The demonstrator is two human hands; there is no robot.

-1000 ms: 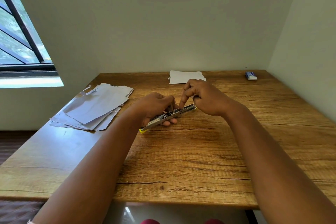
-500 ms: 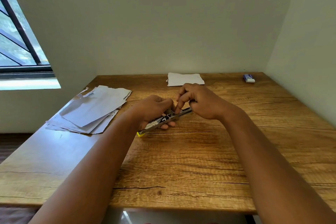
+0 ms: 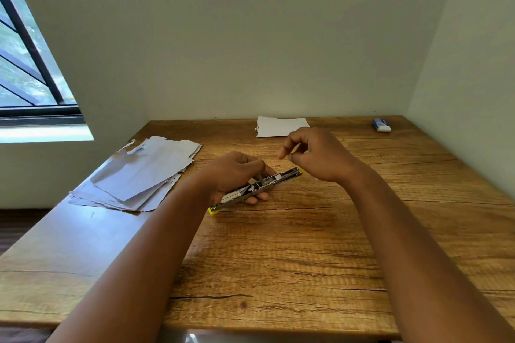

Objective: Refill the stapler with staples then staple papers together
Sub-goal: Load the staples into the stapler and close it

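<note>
Head view, stapler (image 3: 256,188): lies opened out flat near the middle of the wooden table (image 3: 320,259), its metal staple channel facing up and yellow tips showing at both ends.
Head view, left hand (image 3: 237,175): fingers curled round the middle of the stapler, thumb on top, holding it down against the table.
Head view, right hand (image 3: 315,156): raised just above the far end of the stapler and clear of it; thumb and forefinger drawn close together as in a pinch; whether they hold staples is too small to tell.
Head view, papers: a loose stack of sheets (image 3: 139,172) to the left, a smaller sheet (image 3: 281,126) by the back wall.
Head view, small blue box (image 3: 381,124): at the far right corner, possibly the staple supply.
Step in hand (judgement): loading the channel; stapling has not begun.
Technique (judgement): keep the left grip steady and the channel level, seat the strip legs-down, slide it fully forward, then close the top until it clicks.
</note>
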